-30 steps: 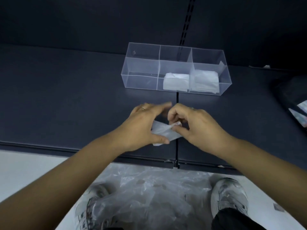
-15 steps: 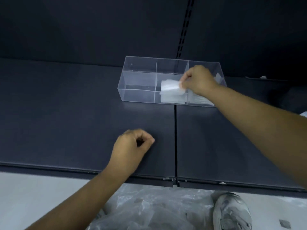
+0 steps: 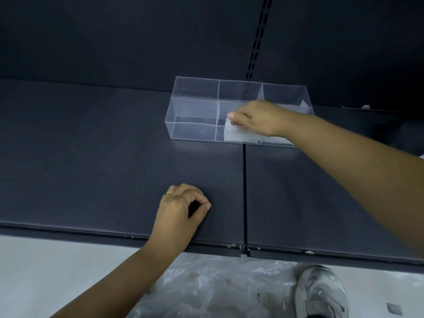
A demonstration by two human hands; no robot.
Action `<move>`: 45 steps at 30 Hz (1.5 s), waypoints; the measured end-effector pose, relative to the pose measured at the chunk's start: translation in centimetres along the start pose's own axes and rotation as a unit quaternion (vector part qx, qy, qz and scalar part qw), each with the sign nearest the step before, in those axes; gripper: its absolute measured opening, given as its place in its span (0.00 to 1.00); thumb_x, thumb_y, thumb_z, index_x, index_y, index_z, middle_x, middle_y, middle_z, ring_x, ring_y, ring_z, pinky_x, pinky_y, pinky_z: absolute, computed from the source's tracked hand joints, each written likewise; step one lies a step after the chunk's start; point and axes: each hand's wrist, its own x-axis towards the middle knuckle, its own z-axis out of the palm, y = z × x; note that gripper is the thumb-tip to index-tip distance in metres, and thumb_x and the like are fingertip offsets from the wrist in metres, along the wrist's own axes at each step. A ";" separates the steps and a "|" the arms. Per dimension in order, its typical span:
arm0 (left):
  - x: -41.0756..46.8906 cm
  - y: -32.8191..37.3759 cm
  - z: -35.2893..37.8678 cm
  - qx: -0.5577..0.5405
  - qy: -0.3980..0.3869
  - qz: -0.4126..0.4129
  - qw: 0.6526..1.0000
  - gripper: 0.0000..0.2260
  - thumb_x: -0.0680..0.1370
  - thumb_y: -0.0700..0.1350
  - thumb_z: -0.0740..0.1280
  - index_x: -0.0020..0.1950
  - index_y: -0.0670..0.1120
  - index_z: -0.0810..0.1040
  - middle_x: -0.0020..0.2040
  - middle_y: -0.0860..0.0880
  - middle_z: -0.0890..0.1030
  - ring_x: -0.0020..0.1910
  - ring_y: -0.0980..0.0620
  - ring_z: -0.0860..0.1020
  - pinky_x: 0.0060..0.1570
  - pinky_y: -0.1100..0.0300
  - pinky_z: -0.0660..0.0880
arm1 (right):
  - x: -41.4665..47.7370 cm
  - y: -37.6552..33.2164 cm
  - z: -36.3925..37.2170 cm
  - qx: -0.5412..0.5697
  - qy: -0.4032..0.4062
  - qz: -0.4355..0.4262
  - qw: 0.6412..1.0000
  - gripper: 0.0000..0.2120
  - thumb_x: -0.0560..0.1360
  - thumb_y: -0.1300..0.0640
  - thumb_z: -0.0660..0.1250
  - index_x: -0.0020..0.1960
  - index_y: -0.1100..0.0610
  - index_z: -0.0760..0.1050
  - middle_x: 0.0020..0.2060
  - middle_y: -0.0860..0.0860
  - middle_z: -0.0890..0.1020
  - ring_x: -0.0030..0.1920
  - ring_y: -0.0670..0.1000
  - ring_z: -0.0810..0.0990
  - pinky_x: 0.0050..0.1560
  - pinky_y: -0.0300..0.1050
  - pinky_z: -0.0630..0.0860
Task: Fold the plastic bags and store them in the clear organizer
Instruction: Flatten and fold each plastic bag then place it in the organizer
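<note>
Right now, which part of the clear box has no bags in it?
The left compartment of the clear organizer; the middle and right ones both hold folded bags.

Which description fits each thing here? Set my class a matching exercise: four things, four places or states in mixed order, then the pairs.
Things
1. left hand
2. right hand
3. clear organizer
4. loose plastic bags

Descriptions
A. heaped on the floor beside a shoe
B. holds a folded bag in the middle compartment
C. stands toward the back of the dark shelf
D. rests curled near the shelf's front edge, holding nothing

Pairs: 1-D, 2-B, 3-C, 4-A
</note>
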 end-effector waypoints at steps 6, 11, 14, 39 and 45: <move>-2.5 -0.3 0.3 0.080 -0.075 0.036 0.993 0.17 0.78 0.51 0.65 0.66 0.47 0.76 0.69 0.51 0.71 0.71 0.50 0.66 0.70 0.59 0.55 | -2.9 -1.8 0.8 -0.041 0.064 -0.002 0.997 0.27 0.81 0.40 0.50 0.53 0.61 0.77 0.52 0.56 0.79 0.55 0.58 0.76 0.56 0.51 0.72; -5.3 -1.4 0.0 0.226 -0.131 0.096 0.960 0.28 0.80 0.59 0.52 0.76 0.47 0.63 0.77 0.48 0.60 0.77 0.49 0.56 0.75 0.48 0.51 | -14.8 -6.3 6.9 0.081 0.244 -0.205 0.944 0.17 0.80 0.48 0.56 0.44 0.57 0.77 0.39 0.50 0.77 0.40 0.49 0.75 0.40 0.43 0.70; -6.2 -1.9 0.0 0.250 -0.141 0.093 0.953 0.30 0.79 0.61 0.46 0.77 0.47 0.59 0.78 0.49 0.57 0.77 0.50 0.53 0.75 0.46 0.49 | -21.9 -7.0 14.5 0.074 -0.010 -0.169 0.983 0.19 0.78 0.40 0.56 0.45 0.53 0.77 0.39 0.46 0.78 0.37 0.45 0.73 0.38 0.42 0.68; -4.8 2.9 -2.7 -0.238 -0.244 -0.081 0.937 0.10 0.69 0.55 0.71 0.41 0.49 0.84 0.38 0.53 0.84 0.36 0.58 0.81 0.39 0.67 0.77 | -21.2 0.0 6.9 0.439 0.148 0.132 0.876 0.28 0.68 0.40 0.69 0.33 0.67 0.69 0.24 0.52 0.70 0.26 0.48 0.66 0.28 0.38 0.66; -3.0 3.3 -2.2 -0.399 -0.059 -0.215 0.889 0.12 0.78 0.46 0.67 0.35 0.46 0.79 0.33 0.51 0.80 0.34 0.57 0.79 0.41 0.65 0.78 | -21.3 1.5 8.3 0.492 0.222 0.247 0.805 0.18 0.75 0.36 0.61 0.46 0.50 0.75 0.43 0.47 0.80 0.43 0.46 0.79 0.46 0.44 0.75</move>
